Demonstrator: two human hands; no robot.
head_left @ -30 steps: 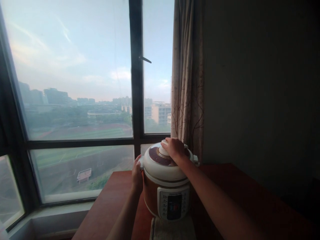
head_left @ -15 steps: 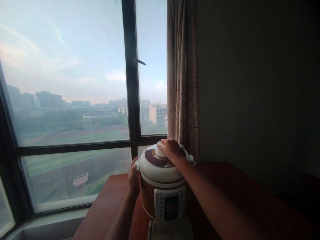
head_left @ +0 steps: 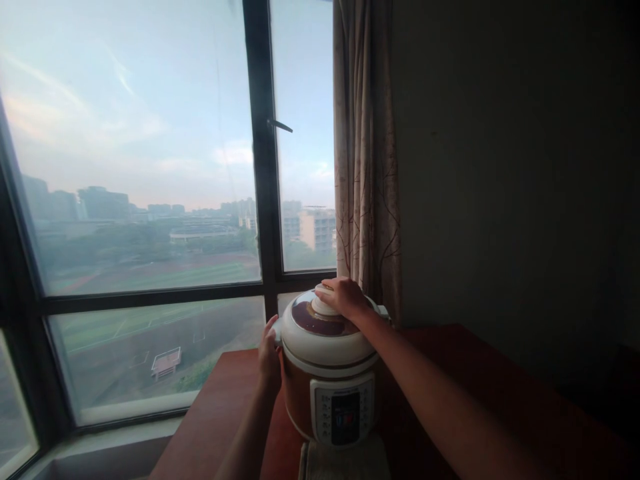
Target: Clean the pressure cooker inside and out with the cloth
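Note:
A white and brown electric pressure cooker [head_left: 330, 373] stands on a reddish wooden table [head_left: 220, 413], its control panel [head_left: 344, 417] facing me. My right hand [head_left: 343, 297] is closed over the white knob handle on top of the lid [head_left: 320, 330]. My left hand [head_left: 269, 357] is pressed flat against the cooker's left side, fingers together, just under the lid's side lug. The cooker sits on a pale cloth [head_left: 345, 463] at the table's near edge.
A large dark-framed window [head_left: 257, 167] fills the left, with a latch handle on the frame and a sill below. A patterned curtain [head_left: 367, 160] hangs behind the cooker. A dark wall takes up the right side.
The view has shifted slightly sideways. Both hands stay on the cooker; the lid knob looks turned a little under my right hand.

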